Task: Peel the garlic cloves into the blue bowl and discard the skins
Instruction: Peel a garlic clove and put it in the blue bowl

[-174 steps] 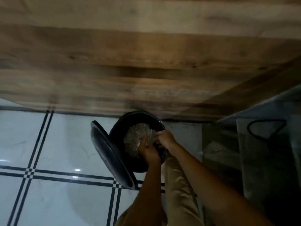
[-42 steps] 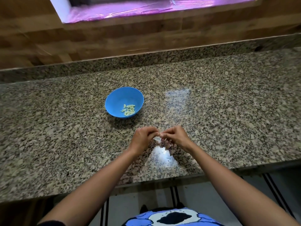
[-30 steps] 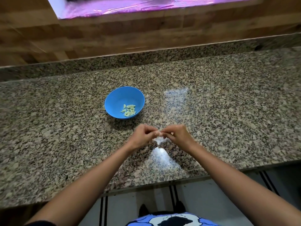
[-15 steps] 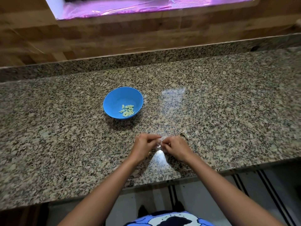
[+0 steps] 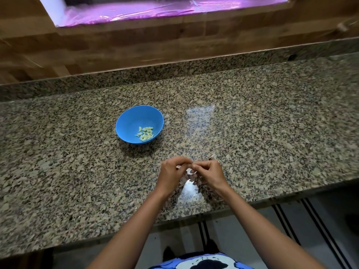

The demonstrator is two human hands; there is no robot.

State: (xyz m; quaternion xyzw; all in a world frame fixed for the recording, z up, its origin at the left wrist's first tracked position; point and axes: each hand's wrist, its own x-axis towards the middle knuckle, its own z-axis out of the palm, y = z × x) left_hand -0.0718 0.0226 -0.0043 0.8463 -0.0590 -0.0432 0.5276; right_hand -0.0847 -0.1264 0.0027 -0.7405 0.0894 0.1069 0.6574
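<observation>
Pinching garlic clove (image 5: 188, 169) between left hand (image 5: 172, 175) and right hand (image 5: 209, 174), as before; blue bowl (image 5: 132, 121) unmoved.

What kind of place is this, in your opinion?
Most likely a home kitchen: a speckled granite counter below a wooden wall, a blue bowl holding peeled garlic cloves, and the left hand and right hand pinching a small pale piece together.

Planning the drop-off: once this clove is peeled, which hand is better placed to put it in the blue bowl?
Left, probably. The left hand and right hand both pinch the clove, but the blue bowl sits forward and left of them, so the right would have to cross over.
</observation>
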